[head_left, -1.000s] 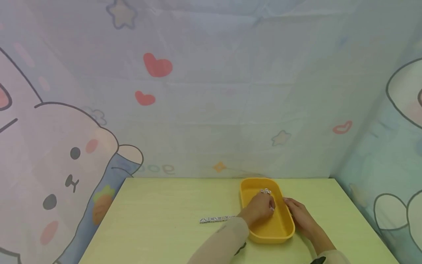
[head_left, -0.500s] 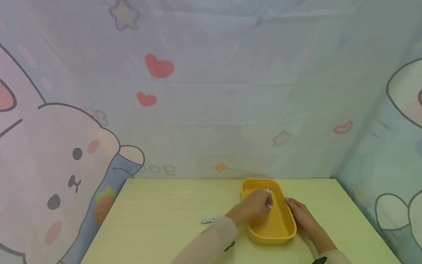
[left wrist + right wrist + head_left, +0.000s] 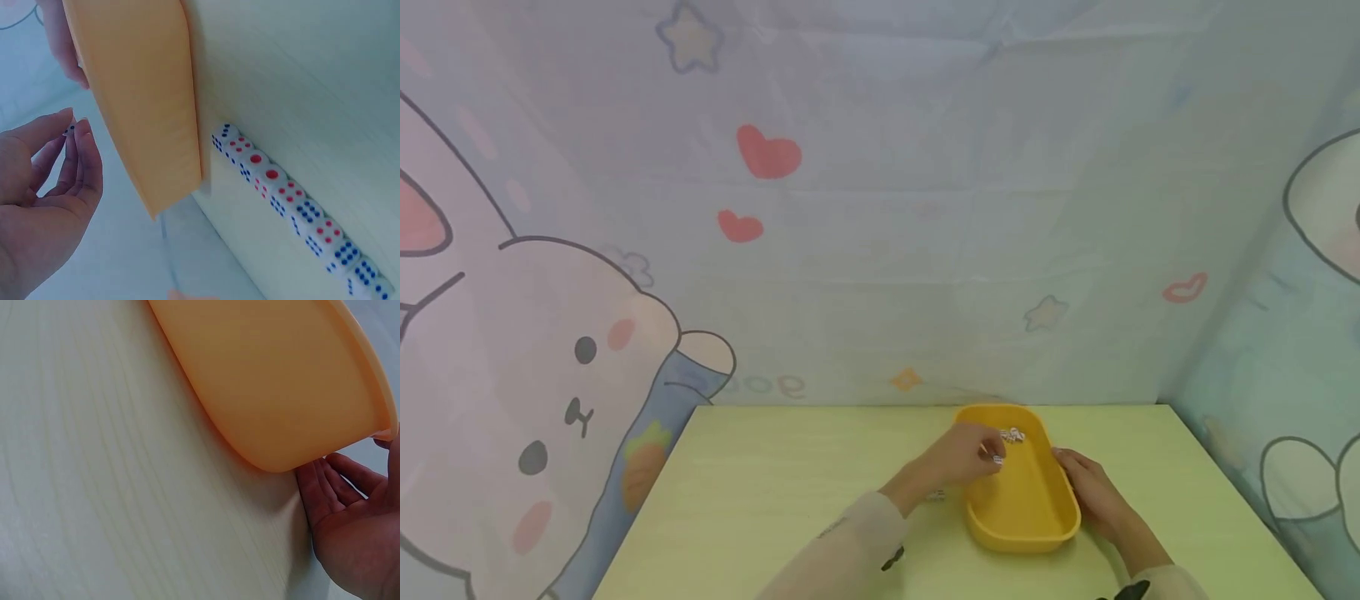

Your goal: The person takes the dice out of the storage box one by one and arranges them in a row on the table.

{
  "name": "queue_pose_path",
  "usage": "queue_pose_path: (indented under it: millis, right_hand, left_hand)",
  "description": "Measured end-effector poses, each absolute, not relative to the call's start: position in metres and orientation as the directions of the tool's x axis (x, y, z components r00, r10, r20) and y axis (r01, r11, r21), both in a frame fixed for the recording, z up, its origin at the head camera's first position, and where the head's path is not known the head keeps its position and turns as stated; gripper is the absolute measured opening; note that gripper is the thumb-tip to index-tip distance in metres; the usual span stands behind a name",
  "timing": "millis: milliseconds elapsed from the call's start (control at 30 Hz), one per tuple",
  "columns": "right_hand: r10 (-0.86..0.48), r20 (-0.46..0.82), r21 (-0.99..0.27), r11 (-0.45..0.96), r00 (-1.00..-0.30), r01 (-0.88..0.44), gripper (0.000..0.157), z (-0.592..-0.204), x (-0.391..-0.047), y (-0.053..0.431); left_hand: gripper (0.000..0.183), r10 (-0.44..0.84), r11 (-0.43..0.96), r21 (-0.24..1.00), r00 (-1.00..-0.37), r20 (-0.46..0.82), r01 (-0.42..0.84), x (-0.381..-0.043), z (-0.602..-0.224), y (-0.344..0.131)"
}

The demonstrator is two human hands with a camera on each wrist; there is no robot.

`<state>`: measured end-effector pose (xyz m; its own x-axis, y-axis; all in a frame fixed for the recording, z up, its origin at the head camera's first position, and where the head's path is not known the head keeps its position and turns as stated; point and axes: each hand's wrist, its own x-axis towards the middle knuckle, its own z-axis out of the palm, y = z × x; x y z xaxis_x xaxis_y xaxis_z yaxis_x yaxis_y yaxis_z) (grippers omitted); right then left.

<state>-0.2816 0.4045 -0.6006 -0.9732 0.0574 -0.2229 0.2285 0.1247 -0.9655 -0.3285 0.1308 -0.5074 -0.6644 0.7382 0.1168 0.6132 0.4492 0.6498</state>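
My left hand pinches a small white die between thumb and fingertips, over the left side of a yellow tray. In the left wrist view, that die shows dark pips. Several more dice lie inside the tray near its far end. Left of the tray, a straight row of dice with red and blue pips lies on the table; my left forearm covers most of it in the head view. My right hand rests against the tray's outer right wall, its extended fingers touching it.
The pale yellow-green table runs back to a cloth backdrop printed with hearts, stars and a rabbit. A side cloth hangs along the right edge.
My left hand, holding the die, has moved left from the tray's middle to its left side, uncovering the dice inside. The forearm now hides more of the row. My right hand stays at the tray.
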Motion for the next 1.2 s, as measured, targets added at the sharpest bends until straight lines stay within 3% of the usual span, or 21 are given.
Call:
queue_pose_path:
  millis: [533,933,1200]
  right_hand:
    - [0.054,-0.225,-0.966,0.122,-0.973,0.23,0.071,-0.604,-0.284,0.409]
    - [0.068,-0.207,-0.97,0.113,-0.976,0.214,0.067,-0.604,-0.283,0.4]
    - [0.083,-0.2,-0.972,0.11,-0.976,0.209,0.065,-0.6,-0.281,0.403]
  left_hand:
    - [0.01,0.704,0.444,0.702,-0.702,0.112,0.557,-0.338,-0.498,0.056]
    - [0.008,0.709,0.529,0.61,-0.702,0.064,0.59,-0.332,-0.508,-0.019]
    - [0.007,0.702,0.573,0.559,-0.711,0.043,0.6,-0.336,-0.522,-0.043]
